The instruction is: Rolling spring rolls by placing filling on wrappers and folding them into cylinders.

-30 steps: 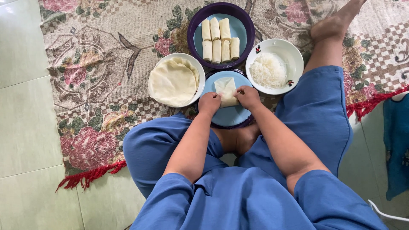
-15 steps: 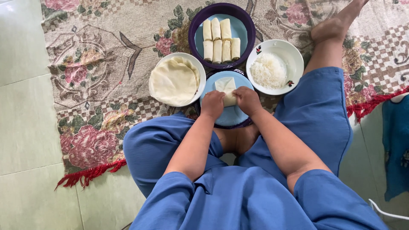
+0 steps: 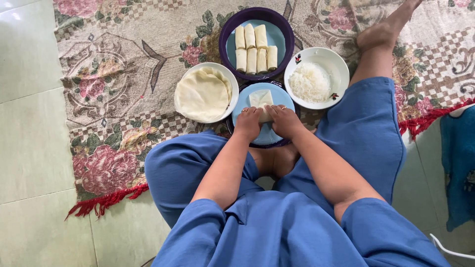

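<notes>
Where hands (image 3: 266, 120) meet; wrapper (image 3: 261, 101) pinned under fingertips

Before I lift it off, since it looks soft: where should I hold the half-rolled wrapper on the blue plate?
Hold the half-rolled wrapper by the rolled near end, from both sides, where left hand and right hand press. The far flap lies thin and flat on the blue plate.

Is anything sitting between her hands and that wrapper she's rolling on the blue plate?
Nothing visible. The left hand and right hand both rest directly on the half-rolled wrapper on the blue plate. The bowl of flat wrappers and the noodle bowl stand off to either side.
</notes>
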